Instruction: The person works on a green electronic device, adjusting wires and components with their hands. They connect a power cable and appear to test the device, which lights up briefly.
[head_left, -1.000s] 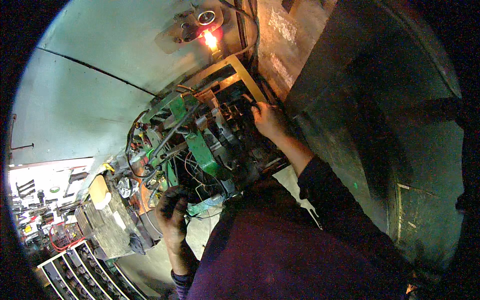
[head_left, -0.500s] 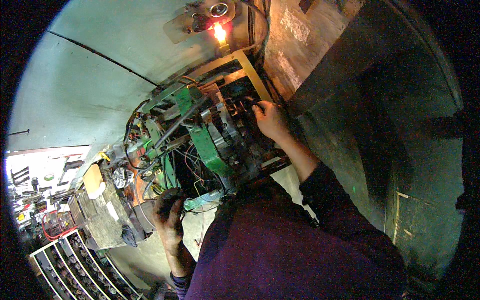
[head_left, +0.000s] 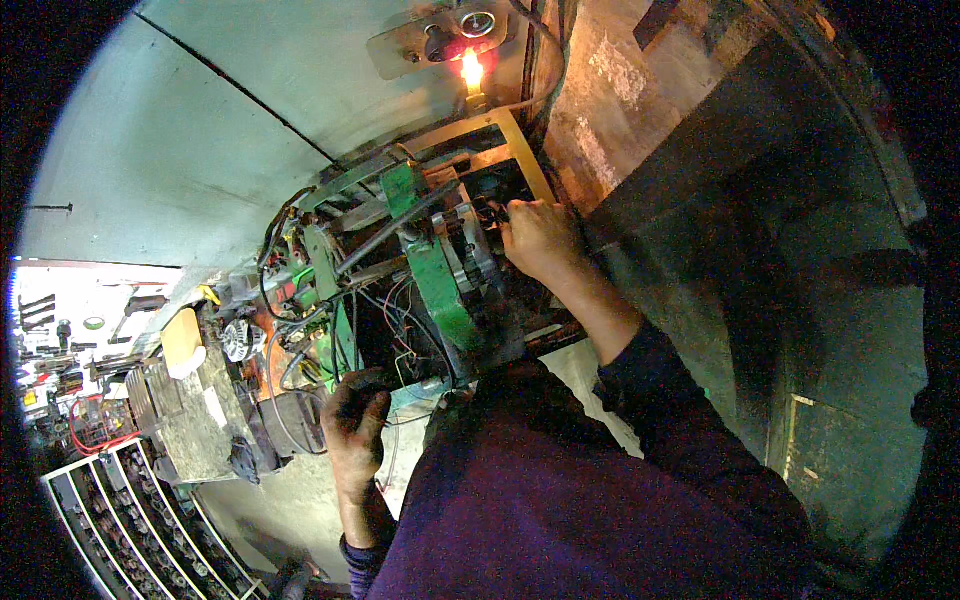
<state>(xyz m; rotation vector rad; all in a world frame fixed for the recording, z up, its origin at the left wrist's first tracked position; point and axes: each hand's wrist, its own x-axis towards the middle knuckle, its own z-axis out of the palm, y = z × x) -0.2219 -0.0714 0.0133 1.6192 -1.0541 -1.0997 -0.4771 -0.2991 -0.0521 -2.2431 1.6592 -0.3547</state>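
The machine (head_left: pixel 437 295), an open assembly of green plates, dark metal and loose wires, stands at the centre, between a pale panel at far left and a dark panel at right. The right hand (head_left: pixel 545 240) is at its far right section, beside a yellow frame (head_left: pixel 528 160); the fingers are curled in, and I cannot tell what they pinch. The left hand (head_left: pixel 356 425) is at the near left edge, fingers bent toward the thumb; its grip contents cannot be determined from here. Below lies a pale floor (head_left: pixel 300 495). A worn wooden bench (head_left: pixel 195 440) stands left, with a slatted rack (head_left: pixel 130 520) at near left. Count: one machine, two hands, one lit lamp (head_left: pixel 472 72), one round gauge (head_left: pixel 478 24), one bench, one rack.
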